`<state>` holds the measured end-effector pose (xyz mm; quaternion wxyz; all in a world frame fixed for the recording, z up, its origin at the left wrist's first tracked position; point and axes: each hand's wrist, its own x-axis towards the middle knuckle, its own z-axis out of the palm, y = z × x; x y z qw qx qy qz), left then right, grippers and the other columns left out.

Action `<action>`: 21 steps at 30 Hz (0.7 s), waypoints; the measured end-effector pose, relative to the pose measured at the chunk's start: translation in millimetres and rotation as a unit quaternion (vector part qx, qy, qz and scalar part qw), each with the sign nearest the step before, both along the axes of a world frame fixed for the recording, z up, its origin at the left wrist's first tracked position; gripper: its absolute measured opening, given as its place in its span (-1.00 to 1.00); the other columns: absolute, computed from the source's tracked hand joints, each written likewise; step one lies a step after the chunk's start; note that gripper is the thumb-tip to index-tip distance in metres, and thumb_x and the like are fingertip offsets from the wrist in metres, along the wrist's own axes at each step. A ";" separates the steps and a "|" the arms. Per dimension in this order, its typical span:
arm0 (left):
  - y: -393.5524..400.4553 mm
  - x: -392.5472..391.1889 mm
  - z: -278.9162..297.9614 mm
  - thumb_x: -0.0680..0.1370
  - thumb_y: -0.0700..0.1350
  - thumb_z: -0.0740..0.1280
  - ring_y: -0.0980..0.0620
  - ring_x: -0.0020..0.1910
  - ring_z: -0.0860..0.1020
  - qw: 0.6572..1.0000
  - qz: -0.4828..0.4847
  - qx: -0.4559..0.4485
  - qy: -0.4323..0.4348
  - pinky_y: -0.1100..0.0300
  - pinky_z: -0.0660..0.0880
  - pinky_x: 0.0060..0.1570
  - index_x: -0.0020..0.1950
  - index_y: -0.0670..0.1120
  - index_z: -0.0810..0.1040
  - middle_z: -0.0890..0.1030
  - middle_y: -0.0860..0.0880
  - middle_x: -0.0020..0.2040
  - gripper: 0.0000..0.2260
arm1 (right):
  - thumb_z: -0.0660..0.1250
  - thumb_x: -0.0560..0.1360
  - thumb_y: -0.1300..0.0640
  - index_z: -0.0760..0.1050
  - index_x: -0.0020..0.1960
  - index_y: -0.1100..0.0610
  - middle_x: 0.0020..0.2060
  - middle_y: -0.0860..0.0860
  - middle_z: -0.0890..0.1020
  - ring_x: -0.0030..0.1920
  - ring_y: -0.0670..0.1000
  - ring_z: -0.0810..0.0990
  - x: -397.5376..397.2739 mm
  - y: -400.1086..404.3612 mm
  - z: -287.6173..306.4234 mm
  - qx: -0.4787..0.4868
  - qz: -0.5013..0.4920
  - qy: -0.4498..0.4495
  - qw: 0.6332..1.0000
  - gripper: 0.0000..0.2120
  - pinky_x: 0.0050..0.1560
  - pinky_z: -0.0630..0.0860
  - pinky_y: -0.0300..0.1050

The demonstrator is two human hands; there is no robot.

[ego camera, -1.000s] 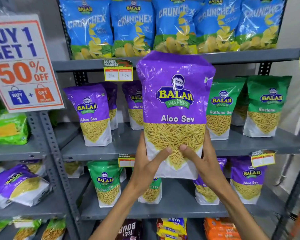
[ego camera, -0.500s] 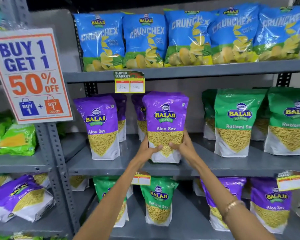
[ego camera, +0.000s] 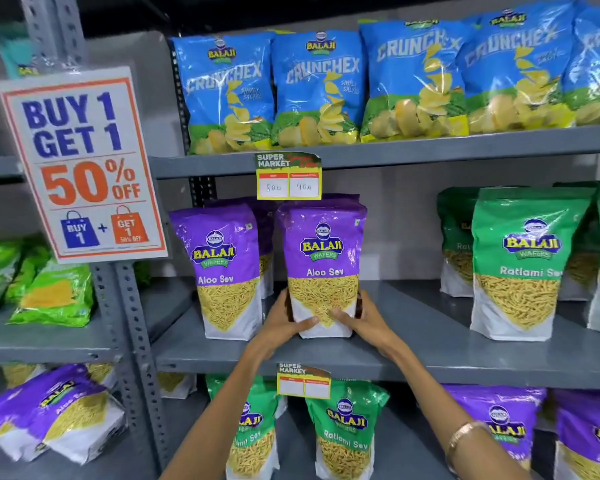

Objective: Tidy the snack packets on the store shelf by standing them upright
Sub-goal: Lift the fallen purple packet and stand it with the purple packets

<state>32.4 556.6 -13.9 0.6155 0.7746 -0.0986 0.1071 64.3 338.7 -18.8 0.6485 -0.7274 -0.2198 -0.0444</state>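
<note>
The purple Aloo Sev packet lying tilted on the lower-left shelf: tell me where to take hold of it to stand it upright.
Grip the tilted Aloo Sev packet by its two long side edges near the white base, coming from the front. It leans with its face up and base toward the aisle, so both edges look reachable. Both the left hand and right hand are now clasping the upright packet.

Aloo Sev packet (ego camera: 323,268) stands on middle shelf (ego camera: 430,341), right of another packet (ego camera: 224,271).

Aloo Sev packet (ego camera: 323,268) purple above, white below, with a yellow noodle triangle; Ratlami Sev packets (ego camera: 527,265) green and white; Crunchex bags (ego camera: 317,88) blue with yellow chips; shelf (ego camera: 430,355) grey; offer sign (ego camera: 84,164) white, orange-bordered, blue lettering.
</note>
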 end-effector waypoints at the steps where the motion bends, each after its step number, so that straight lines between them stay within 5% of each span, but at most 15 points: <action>1: 3.0 -0.4 -1.7 0.21 0.06 0.71 0.05 0.45 0.50 1.000 -0.003 0.012 0.009 -0.05 0.43 0.47 0.52 0.03 0.30 0.56 0.06 0.44 -0.03 | 0.58 0.41 0.10 0.25 0.44 0.12 0.28 -0.06 0.55 0.26 -0.14 0.55 0.0 -3.5 -1.4 -0.026 0.007 0.000 1.000 -0.26 0.06 0.48 -0.50; 5: 10.0 9.3 -5.6 0.25 -0.27 0.67 0.05 0.42 0.50 0.997 -0.012 0.065 0.039 0.21 0.48 0.36 0.40 0.06 0.32 0.57 0.09 0.35 -0.15 | 0.68 0.22 0.12 0.18 0.45 0.11 0.30 -0.09 0.49 0.30 -0.13 0.50 7.3 -7.3 -6.6 -0.096 0.015 0.004 0.995 -0.03 0.15 0.46 -0.45; 10: 15.3 17.6 -5.8 0.18 -0.17 0.70 0.01 0.39 0.54 0.997 -0.005 0.066 0.028 -0.04 0.48 0.42 0.40 0.06 0.37 0.58 0.03 0.38 -0.13 | 0.69 0.10 0.18 0.22 0.46 0.18 0.28 0.00 0.54 0.30 0.01 0.53 17.3 -2.0 -4.3 -0.112 -0.030 -0.012 0.993 0.05 0.07 0.49 -0.47; 15: 9.3 21.9 -7.1 0.40 -0.44 0.53 -0.14 0.37 0.55 0.998 -0.017 0.054 0.006 0.38 0.58 0.09 0.41 -0.08 0.36 0.58 -0.09 0.31 -0.32 | 0.70 0.18 0.23 0.28 0.42 0.14 0.23 -0.01 0.56 0.25 0.01 0.55 18.8 3.9 -3.6 -0.121 -0.058 -0.009 0.991 -0.07 0.04 0.49 -0.45; 21: 8.6 17.9 -12.9 0.37 -0.35 0.59 -0.15 0.34 0.58 0.999 0.007 0.048 0.015 0.14 0.56 0.25 0.44 -0.16 0.40 0.59 -0.15 0.36 -0.31 | 0.64 0.14 -0.13 0.31 0.36 0.05 0.25 -0.05 0.59 0.27 0.02 0.57 5.3 5.0 -9.5 -0.153 -0.084 0.010 0.985 -0.10 0.28 0.53 0.02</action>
